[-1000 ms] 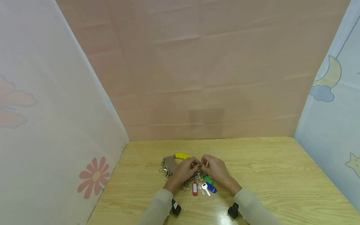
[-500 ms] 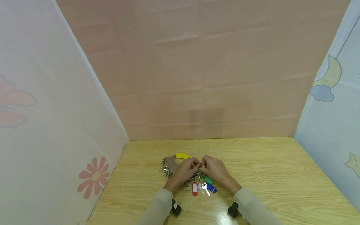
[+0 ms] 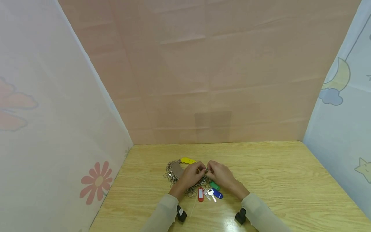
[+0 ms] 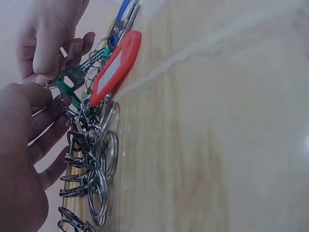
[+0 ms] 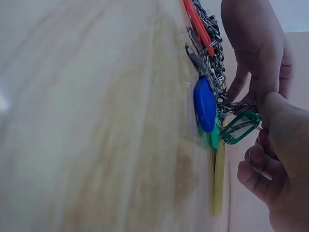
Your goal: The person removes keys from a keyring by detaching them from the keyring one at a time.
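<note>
Both hands meet over a bunch of metal key rings (image 3: pixel 174 177). My left hand (image 3: pixel 191 174) and right hand (image 3: pixel 221 174) pinch a small split ring (image 4: pixel 50 87) between thumb and fingers, partly hidden by them. A green key tag (image 5: pixel 241 128) hangs at this ring, with a key (image 4: pixel 73 76) beside it. Below the hands on the table lie a red key tag (image 3: pixel 201 194) with a white label, a silver key (image 3: pixel 212 195), a blue key tag (image 3: pixel 217 193) and another green key tag (image 3: pixel 214 185).
A yellow curved piece (image 3: pixel 188 160) with holes lies behind the left hand, by the brown centre (image 3: pixel 176 169) of the ring bunch. A thin pale strip (image 3: pixel 192 207) lies on the wooden table (image 3: pixel 275 180). Printed cloth walls (image 3: pixel 101 129) stand on the sides.
The right hand's fingers have shifted slightly at the ring, and a green bit seen between the fingertips is now hidden. The left hand and the tags on the table stay almost in place.
</note>
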Tool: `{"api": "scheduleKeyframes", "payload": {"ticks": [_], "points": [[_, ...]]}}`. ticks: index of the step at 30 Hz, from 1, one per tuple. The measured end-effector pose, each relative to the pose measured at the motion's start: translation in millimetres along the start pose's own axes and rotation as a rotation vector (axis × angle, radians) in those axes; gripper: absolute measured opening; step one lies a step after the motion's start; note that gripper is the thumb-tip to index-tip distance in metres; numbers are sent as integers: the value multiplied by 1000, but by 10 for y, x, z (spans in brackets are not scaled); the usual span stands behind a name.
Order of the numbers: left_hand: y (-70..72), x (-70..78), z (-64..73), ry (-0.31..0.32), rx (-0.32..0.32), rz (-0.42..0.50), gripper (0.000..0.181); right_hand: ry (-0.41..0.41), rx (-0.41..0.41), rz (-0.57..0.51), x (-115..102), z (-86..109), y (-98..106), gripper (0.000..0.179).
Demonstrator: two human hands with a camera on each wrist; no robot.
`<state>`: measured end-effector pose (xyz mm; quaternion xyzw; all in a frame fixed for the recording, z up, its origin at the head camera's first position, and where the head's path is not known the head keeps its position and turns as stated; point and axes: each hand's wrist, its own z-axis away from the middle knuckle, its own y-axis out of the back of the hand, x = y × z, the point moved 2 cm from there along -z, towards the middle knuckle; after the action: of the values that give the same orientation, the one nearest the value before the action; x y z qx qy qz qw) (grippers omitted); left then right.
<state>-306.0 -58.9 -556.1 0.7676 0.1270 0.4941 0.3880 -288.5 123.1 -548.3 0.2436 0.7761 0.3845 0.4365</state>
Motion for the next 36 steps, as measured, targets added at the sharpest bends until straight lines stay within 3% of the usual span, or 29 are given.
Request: {"api": "scheduleKeyframes", "payload": {"ticks": [7, 15, 26, 36], "points": [[-11, -27, 22, 15, 17, 47, 13, 18, -27, 42, 10, 11, -37, 6], [-16, -78, 24, 4, 50, 85, 13, 5, 16, 66, -19, 9, -61, 7], [-17, -122, 30, -8, 48, 119, 14, -125, 11, 28, -62, 0, -62, 9], [-13, -115, 16, -1, 38, 147, 12, -91, 38, 69, -74, 2, -58, 18]]}}
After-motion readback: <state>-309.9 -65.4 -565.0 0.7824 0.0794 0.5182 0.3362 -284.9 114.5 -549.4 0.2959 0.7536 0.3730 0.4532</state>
